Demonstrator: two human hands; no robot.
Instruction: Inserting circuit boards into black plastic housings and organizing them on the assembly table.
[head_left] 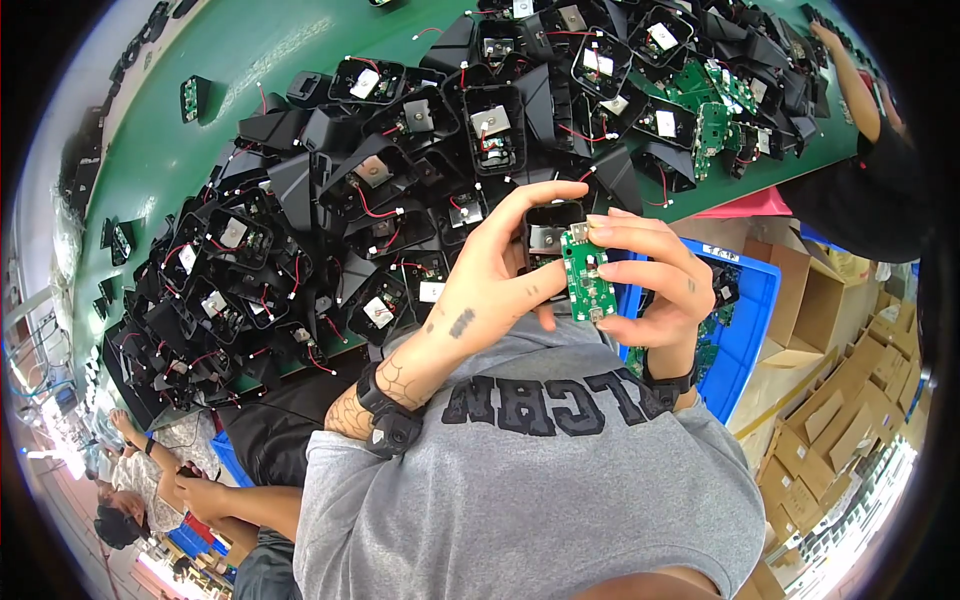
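Carefully: my right hand point(660, 275) clamped on green circuit board point(586, 274), near side of black plastic housings point(540, 105); left hand point(500, 275) thumb-index apart, thumb at board's left edge. Best pinch edges only, lightly.

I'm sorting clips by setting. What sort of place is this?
Probably an electronics assembly workshop: a green table heaped with black housings, many trailing red wires, a bare green circuit board held up, and cardboard boxes alongside.

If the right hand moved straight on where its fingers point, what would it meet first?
Likely the left hand, beside the green circuit board that the right hand holds; depth is unclear.
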